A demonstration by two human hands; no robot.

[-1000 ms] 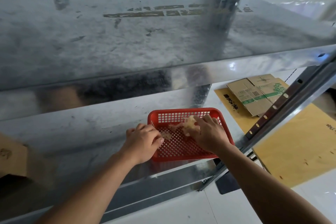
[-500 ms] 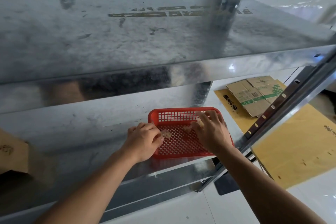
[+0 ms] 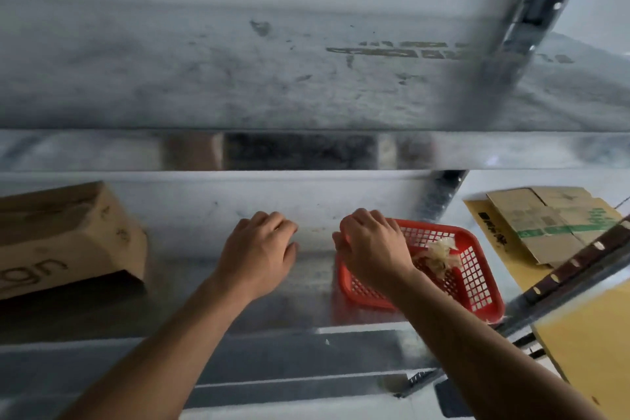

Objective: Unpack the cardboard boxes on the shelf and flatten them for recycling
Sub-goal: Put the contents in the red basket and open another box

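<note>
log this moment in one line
left hand curled on shelf | right hand at red basket rim | crumpled wad in basket | cardboard box left, unflattened
</note>
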